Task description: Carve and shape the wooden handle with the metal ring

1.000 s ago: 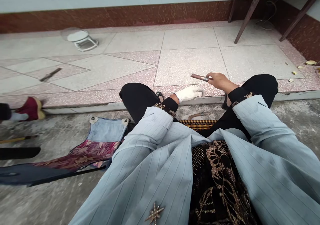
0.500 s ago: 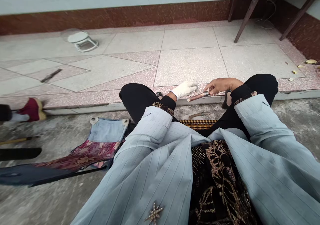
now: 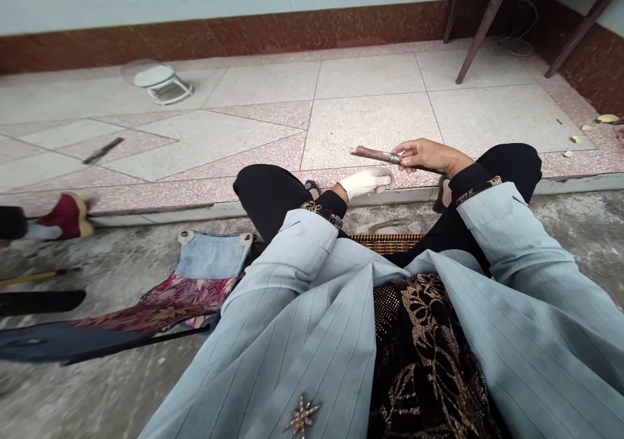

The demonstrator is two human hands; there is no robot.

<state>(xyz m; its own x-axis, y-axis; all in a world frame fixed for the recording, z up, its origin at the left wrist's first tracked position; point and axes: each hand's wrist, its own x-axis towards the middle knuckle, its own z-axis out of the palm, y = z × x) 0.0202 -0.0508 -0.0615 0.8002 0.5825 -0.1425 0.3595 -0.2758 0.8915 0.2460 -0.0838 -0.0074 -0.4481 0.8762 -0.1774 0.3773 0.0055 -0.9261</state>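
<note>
My right hand [image 3: 429, 155] is bare and grips a short brown stick [image 3: 369, 153] by its right end. Silvery wire is wound round the stick beside my fingers, and a pale tip shows at its left end. The stick lies almost level, above my other hand and apart from it. My left hand [image 3: 366, 181] wears a white knitted glove. Its fingers are curled together near the step edge; what they hold, if anything, is hidden. Below the hands, a curved pale brown stick [image 3: 387, 224] lies near a woven seat edge [image 3: 387, 244] between my legs.
A tiled step [image 3: 370, 117] runs ahead, with a small white stool [image 3: 163, 82] and a dark stick [image 3: 103, 150] on it. Table legs [image 3: 480, 36] stand at back right. At left are a person's red shoe [image 3: 65, 216] and a patterned cloth carrier [image 3: 195, 292].
My right hand has lifted the stick and turned it from slanting down to nearly level, raising it off the glove. My left hand has moved slightly right and down.
</note>
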